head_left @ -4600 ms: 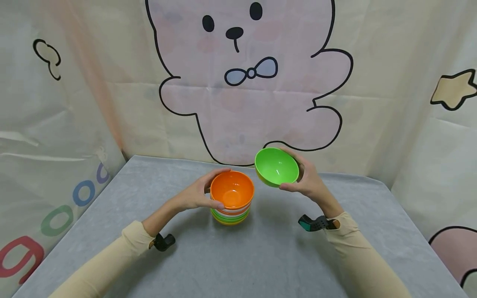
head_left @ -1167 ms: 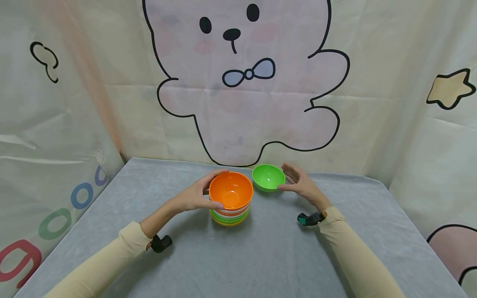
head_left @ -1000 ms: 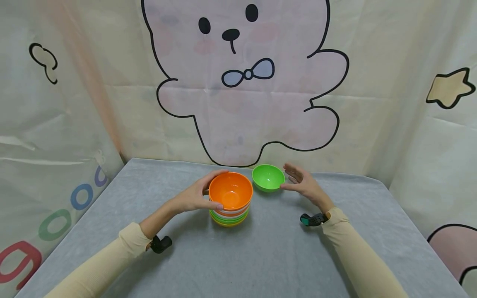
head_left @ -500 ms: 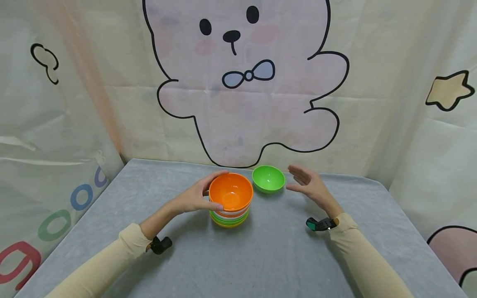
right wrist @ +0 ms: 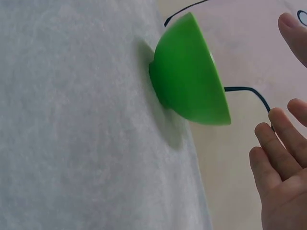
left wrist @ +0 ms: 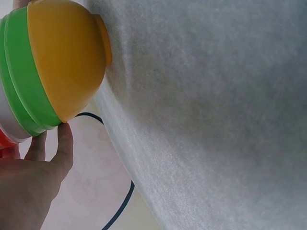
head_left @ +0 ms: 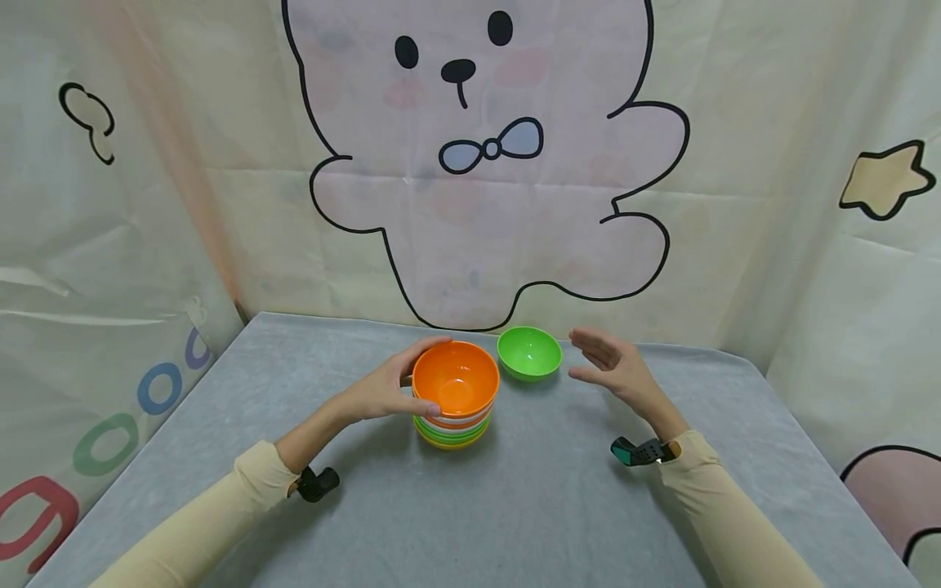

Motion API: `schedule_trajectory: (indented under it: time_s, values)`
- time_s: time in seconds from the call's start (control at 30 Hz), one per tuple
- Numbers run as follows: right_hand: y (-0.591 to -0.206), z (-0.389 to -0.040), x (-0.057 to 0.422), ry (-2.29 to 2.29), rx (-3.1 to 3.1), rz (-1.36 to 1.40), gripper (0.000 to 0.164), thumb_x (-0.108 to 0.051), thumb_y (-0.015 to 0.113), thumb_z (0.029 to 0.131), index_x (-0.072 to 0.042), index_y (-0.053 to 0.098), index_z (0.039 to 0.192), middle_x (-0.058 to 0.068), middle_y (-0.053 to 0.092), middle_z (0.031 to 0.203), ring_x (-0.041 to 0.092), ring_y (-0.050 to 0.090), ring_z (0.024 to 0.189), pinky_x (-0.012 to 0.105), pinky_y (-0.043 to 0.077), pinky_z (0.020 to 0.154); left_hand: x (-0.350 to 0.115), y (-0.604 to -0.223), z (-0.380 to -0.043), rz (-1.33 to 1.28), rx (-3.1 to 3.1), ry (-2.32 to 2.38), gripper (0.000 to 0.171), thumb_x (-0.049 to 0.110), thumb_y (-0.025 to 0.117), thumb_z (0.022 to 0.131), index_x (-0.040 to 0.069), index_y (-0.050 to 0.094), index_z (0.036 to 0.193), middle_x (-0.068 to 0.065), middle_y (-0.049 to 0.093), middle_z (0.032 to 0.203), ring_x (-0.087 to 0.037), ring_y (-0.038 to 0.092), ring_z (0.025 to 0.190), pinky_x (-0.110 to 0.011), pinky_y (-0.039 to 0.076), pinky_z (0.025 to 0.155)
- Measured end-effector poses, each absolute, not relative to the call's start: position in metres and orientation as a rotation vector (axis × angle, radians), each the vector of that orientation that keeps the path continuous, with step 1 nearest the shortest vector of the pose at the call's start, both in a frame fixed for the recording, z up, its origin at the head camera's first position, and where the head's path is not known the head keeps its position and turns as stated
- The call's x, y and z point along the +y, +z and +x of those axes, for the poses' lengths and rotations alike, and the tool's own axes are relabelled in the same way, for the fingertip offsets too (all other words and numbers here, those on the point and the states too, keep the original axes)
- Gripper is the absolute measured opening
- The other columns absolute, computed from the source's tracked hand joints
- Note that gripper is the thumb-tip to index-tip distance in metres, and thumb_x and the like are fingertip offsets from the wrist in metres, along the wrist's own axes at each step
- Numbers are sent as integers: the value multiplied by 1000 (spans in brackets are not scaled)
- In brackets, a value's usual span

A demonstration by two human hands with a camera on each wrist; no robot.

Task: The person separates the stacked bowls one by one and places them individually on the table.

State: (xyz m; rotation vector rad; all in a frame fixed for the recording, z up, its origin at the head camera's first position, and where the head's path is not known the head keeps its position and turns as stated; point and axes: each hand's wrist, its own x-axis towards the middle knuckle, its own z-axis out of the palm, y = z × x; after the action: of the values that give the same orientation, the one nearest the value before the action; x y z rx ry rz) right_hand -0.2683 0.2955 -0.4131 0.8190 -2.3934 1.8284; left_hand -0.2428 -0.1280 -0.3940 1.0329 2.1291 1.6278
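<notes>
One bowl stack (head_left: 457,396), one separate green bowl (head_left: 529,355) (two hands (head_left: 384,384))

Head view | ahead I see a creased pale backdrop (head_left: 757,122), printed with a pinkish bear-like figure (head_left: 478,220) | left, a whitish sheet (head_left: 88,245) with coloured rings (head_left: 142,390) | right, a yellow star (head_left: 885,181) | below, a grey-covered table (head_left: 515,506) | soft shadows

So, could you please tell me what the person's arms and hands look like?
The left sleeve and right sleeve are plain pale cream, ending short of the hands. By the left cuff sits a small black device; by the right cuff, a black strap with a teal-green patch. The left hand and right hand wear no gloves.
</notes>
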Motion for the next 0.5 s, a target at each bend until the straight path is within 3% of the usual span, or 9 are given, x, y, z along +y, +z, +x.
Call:
schedule_trajectory:
  time_s: [0.27, 0.5]
  values:
    - [-407, -261, 289, 1832, -2376, 873, 67, 6, 76, 88, 8, 45, 147, 23, 50, 146, 38, 44, 137, 39, 38, 110, -127, -393, -242, 1018, 2147, 1609, 90, 28, 83, 86, 20, 31, 159, -1, 48, 147, -21, 49, 129, -49, 42, 106]
    - [-401, -257, 282, 1865, -2350, 926, 70, 8, 77, 87, 7, 43, 148, 23, 47, 149, 38, 42, 139, 40, 38, 109, -128, -393, -243, 1013, 2159, 1603, 94, 28, 83, 85, 13, 29, 160, -1, 48, 147, -21, 49, 130, -50, 42, 106]
